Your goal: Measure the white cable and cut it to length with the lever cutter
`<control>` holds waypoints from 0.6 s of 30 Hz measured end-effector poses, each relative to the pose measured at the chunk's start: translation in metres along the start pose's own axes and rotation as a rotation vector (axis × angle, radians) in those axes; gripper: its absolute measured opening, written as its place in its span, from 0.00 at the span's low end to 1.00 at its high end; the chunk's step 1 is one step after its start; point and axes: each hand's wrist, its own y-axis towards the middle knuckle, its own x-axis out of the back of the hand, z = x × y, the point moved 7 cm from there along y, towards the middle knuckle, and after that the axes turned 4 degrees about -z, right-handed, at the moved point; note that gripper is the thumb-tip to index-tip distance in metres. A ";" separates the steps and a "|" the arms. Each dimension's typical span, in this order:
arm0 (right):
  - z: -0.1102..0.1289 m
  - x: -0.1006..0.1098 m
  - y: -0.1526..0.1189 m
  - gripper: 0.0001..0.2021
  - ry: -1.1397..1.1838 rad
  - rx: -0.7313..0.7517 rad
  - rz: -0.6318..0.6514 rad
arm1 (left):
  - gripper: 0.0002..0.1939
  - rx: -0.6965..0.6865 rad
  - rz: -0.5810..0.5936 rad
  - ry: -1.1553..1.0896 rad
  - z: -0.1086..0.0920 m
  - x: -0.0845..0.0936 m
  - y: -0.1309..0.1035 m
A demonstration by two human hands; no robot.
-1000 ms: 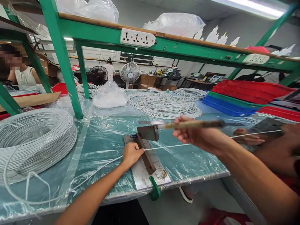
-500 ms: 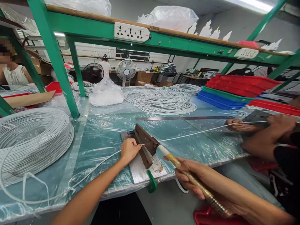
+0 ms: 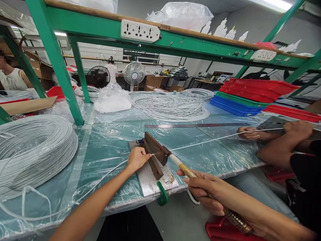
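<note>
A brown metal lever cutter (image 3: 156, 149) is fixed on a pale board (image 3: 147, 182) at the table edge. My left hand (image 3: 137, 159) pinches a thin white cable (image 3: 109, 172) close beside its blade. My right hand (image 3: 207, 192) is wrapped around the cutter's long handle (image 3: 187, 170), white near the blade and gold further down; the blade arm is raised. Right of the cutter, a stretch of white cable (image 3: 205, 142) runs to a co-worker's hands (image 3: 248, 133), which hold it. A large coil of white cable (image 3: 60, 147) lies at the left.
A green clamp (image 3: 162, 194) grips the table edge below the board. Behind lie a long metal ruler (image 3: 195, 126), loose cable coils (image 3: 173, 107) and a plastic bag (image 3: 112, 100). Red, green and blue trays (image 3: 255, 92) are stacked at right. A green shelf frame (image 3: 100, 26) spans above.
My right hand's fingers have shifted and now cover more of the handle. My left hand keeps its pinch by the blade. The view has moved slightly.
</note>
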 end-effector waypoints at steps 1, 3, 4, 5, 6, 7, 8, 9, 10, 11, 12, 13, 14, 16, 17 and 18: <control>0.002 0.000 0.000 0.22 0.006 0.008 0.007 | 0.16 -0.005 0.004 -0.002 0.000 0.000 0.000; 0.009 0.000 -0.003 0.21 0.002 0.014 0.005 | 0.16 -0.021 0.018 -0.011 0.000 -0.002 0.001; 0.012 0.000 -0.006 0.20 -0.005 0.012 -0.003 | 0.16 -0.032 0.026 -0.018 0.000 -0.003 0.001; 0.016 0.000 -0.010 0.18 -0.014 0.007 -0.013 | 0.16 -0.044 0.034 -0.028 0.000 -0.004 0.001; 0.019 -0.001 -0.013 0.16 -0.020 0.003 -0.022 | 0.17 -0.058 0.044 -0.040 0.000 -0.005 0.002; 0.023 -0.002 -0.017 0.14 -0.020 0.003 -0.029 | 0.17 -0.073 0.054 -0.054 0.000 -0.006 0.002; 0.026 -0.003 -0.019 0.13 -0.015 0.007 -0.030 | 0.18 -0.087 0.064 -0.069 0.001 -0.007 0.003; 0.028 -0.004 -0.021 0.12 -0.008 0.012 -0.025 | 0.19 -0.100 0.076 -0.085 0.002 -0.008 0.004; 0.030 -0.004 -0.022 0.11 -0.002 0.018 -0.017 | 0.20 -0.110 0.087 -0.100 0.003 -0.009 0.004; 0.031 -0.004 -0.023 0.10 0.005 0.026 -0.006 | 0.20 -0.119 0.098 -0.114 0.004 -0.011 0.005; 0.032 -0.004 -0.024 0.09 0.009 0.033 0.004 | 0.21 -0.126 0.107 -0.127 0.005 -0.012 0.005; 0.033 -0.004 -0.024 0.08 0.015 0.038 0.015 | 0.22 -0.131 0.115 -0.137 0.006 -0.013 0.005; 0.033 -0.004 -0.024 0.07 0.021 0.041 0.024 | 0.22 -0.136 0.120 -0.145 0.006 -0.014 0.005; 0.035 -0.004 -0.024 0.06 0.031 0.047 0.035 | 0.23 -0.137 0.126 -0.158 0.007 -0.015 0.004; 0.036 -0.004 -0.025 0.06 0.034 0.052 0.041 | 0.24 -0.134 0.127 -0.164 0.008 -0.016 0.003; 0.038 -0.004 -0.025 0.05 0.036 0.058 0.047 | 0.24 -0.130 0.129 -0.168 0.008 -0.016 0.002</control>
